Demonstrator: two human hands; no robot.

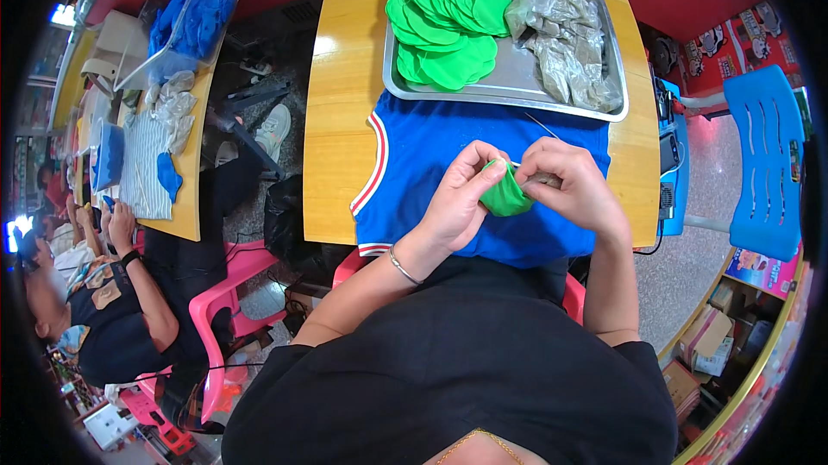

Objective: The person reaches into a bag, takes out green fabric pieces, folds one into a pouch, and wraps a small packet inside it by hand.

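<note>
My left hand [456, 196] pinches a green piece of thin, cloth-like sheet [508, 198] between thumb and fingers, and the piece is bunched into a small pouch shape. At its right edge, the bent fingers of my right hand [572, 183] close on the piece. A small white tip shows between the two hands. Past the right knuckles sticks out a thin metal rod [540, 124]; whether my right hand holds it, I cannot tell. Something greyish beneath my right fingers is mostly hidden. Under both hands a blue sleeveless jersey [420, 161] with red-and-white trim lies over the table edge.
A metal tray [504, 97] on the wooden table [339, 90] bears stacked green pieces [446, 12] and crumpled plastic bags [569, 44]. Left, a person [123, 322] works at another table near a clear bin [187, 25] of blue pieces. A blue chair [763, 161] stands right.
</note>
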